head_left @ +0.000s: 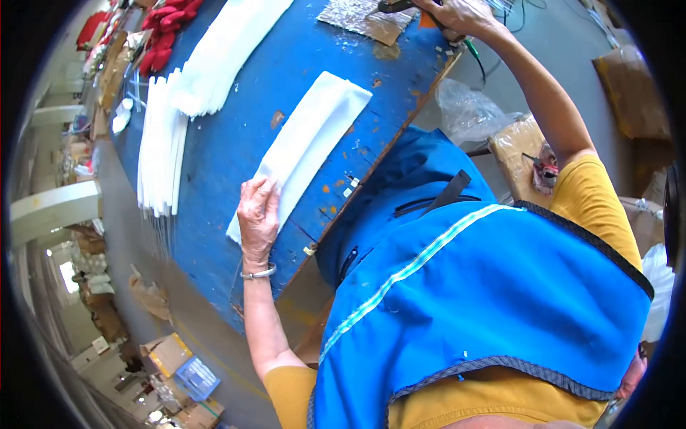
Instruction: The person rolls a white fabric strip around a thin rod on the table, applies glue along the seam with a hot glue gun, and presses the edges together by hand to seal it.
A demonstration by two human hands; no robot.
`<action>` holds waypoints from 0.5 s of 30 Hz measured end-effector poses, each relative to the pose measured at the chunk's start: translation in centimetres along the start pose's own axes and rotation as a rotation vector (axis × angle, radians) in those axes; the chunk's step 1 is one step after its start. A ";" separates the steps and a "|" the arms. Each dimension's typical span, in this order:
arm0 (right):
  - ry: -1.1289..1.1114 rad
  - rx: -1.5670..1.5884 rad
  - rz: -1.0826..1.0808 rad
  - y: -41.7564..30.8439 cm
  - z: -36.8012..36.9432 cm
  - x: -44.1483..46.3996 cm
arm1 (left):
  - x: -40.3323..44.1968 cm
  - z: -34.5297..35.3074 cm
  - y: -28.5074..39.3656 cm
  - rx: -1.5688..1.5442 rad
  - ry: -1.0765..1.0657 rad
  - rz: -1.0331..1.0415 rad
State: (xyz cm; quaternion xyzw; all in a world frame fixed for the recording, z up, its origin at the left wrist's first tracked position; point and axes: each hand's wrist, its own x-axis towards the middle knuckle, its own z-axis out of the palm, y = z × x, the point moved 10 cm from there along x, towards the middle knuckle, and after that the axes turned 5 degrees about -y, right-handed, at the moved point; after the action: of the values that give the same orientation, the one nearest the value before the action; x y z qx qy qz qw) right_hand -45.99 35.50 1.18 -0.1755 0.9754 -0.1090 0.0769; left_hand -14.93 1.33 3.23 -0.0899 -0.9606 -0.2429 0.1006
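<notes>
A folded white fabric strip (pixel 314 136) lies lengthwise on the blue work table (pixel 236 143). Near its lower end, my left hand (pixel 259 211) has its fingers bent together on the fabric; a metal bracelet circles that wrist. My right hand (pixel 461 16), at the top edge of the view, is closed around a dark tool with a pointed metal tip, which looks like a glue gun (pixel 395 6). Under the tip is a crinkled, stained pad on cardboard (pixel 368 21). The hand and the frame edge partly hide the tool.
A white fabric stack (pixel 229 53) and a bundle of white sticks with thin wires (pixel 161 143) lie across the table. Red plush-like pieces (pixel 168 32) sit at its far edge. Beside the table are clear plastic (pixel 464 107), a wrapped carton (pixel 522 154) and loose cables.
</notes>
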 end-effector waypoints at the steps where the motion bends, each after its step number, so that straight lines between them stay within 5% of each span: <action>1: 0.009 -0.055 0.133 -1.2 -2.2 -2.0 | -0.1 0.1 0.0 -0.007 -0.017 -0.002; 4: 0.525 -0.198 -0.116 -5.2 -4.3 -5.8 | 0.0 0.0 0.5 -0.062 0.001 -0.024; 5: 0.711 -0.195 -0.412 -8.5 -5.1 -8.8 | 0.0 0.0 0.5 -0.055 0.002 -0.008; 6: 0.512 -0.141 -0.501 -8.6 -1.1 -7.8 | 0.0 0.0 0.5 -0.057 0.003 -0.010; 8: 0.503 0.174 -0.898 -13.0 -0.3 -11.8 | 0.0 0.1 0.4 -0.060 0.003 -0.013; 10: 0.422 0.164 -1.100 -15.5 1.8 -13.2 | 0.0 0.1 0.3 -0.058 -0.008 -0.007; 15: 0.282 0.168 -1.142 -17.3 3.3 -12.3 | 0.0 0.0 -0.1 -0.098 -0.014 -0.072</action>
State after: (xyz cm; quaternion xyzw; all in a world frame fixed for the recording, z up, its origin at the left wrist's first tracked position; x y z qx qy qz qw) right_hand -28.28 23.47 3.48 -0.6495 0.7155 -0.2323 -0.1105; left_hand -14.95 1.23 3.16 -0.0617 -0.9509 -0.2925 0.0802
